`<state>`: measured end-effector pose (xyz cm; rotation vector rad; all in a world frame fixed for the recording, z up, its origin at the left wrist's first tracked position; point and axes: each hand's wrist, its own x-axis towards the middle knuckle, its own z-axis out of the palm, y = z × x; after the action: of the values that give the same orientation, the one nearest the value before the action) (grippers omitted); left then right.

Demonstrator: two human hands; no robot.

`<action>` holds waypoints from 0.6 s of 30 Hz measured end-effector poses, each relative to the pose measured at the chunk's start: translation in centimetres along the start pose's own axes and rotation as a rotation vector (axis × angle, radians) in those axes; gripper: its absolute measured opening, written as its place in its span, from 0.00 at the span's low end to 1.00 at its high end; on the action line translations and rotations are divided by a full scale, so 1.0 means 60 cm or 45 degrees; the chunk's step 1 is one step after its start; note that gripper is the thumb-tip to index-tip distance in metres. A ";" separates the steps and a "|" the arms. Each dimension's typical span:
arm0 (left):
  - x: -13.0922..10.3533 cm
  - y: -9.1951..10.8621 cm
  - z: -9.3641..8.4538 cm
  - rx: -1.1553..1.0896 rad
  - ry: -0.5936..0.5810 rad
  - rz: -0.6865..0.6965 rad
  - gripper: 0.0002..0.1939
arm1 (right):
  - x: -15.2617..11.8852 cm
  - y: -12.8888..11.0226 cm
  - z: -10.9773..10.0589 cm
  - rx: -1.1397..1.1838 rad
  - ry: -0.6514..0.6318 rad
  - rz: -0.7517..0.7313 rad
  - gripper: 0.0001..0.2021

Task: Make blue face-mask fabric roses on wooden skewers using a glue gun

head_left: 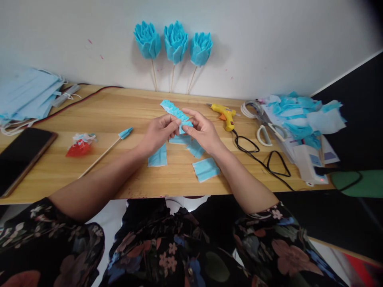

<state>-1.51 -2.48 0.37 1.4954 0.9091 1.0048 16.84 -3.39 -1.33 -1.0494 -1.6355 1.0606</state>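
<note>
My left hand (160, 133) and my right hand (204, 133) meet over the middle of the table, both pinching a small blue fabric piece (186, 127) between thumbs and fingers. Right behind the fingertips lies a row of folded blue petals (172, 108), partly covered by the hands. Below the hands, flat blue fabric squares (206, 170) are spread on the wood, some partly hidden. Left of my left forearm, a thin wooden stick (100, 158) carries a small rolled blue bud (125, 132) at its tip.
Three blue fabric flowers (176, 42) on sticks lean against the wall. To the right are a yellow glue gun (224, 113) with looping black cord, scissors (264, 136), blue scraps (295, 113) and a white power strip (308, 164). Leftward are a phone (25, 155), a red packet (79, 147) and face masks (30, 91).
</note>
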 end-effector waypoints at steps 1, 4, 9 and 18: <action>0.000 0.000 -0.001 -0.014 -0.015 0.001 0.14 | 0.000 -0.001 0.000 -0.009 0.016 -0.015 0.26; 0.002 -0.001 -0.002 -0.025 -0.078 -0.038 0.13 | 0.000 -0.002 -0.003 -0.018 0.051 -0.046 0.24; 0.002 -0.005 -0.002 0.018 -0.120 -0.077 0.10 | 0.000 0.001 -0.005 -0.015 0.054 -0.055 0.22; 0.001 0.005 -0.002 0.007 0.021 -0.019 0.08 | -0.002 -0.001 -0.001 0.115 0.074 0.080 0.28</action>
<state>-1.63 -2.44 0.70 1.4846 0.9340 1.0060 16.95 -3.53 -1.32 -1.0684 -1.5035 1.1245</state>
